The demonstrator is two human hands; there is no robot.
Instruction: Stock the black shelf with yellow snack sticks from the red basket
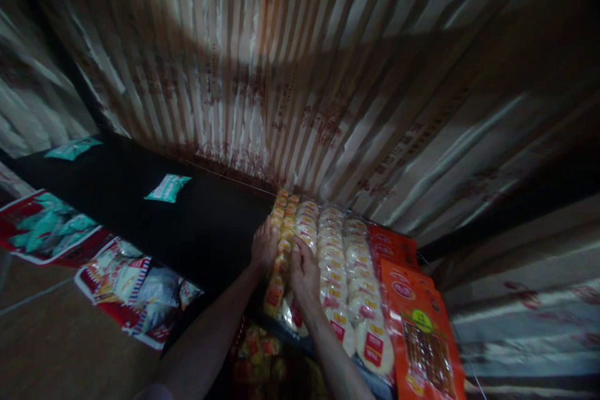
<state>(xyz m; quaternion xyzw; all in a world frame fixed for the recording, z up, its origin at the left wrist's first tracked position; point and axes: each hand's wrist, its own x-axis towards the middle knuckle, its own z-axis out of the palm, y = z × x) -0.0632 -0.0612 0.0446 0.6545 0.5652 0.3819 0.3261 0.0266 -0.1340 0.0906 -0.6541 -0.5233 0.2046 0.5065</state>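
Left fingers [271, 232] and right fingers [307, 256] flanking yellow packets [283, 246], round white packs [332, 262] alongside, orange bags [407, 290], black shelf [187, 231]

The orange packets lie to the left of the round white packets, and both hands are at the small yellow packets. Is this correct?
Not the side: the head view shows the orange packets to the right of the round white packets. Both the left hand and right hand are at the small yellow packets.
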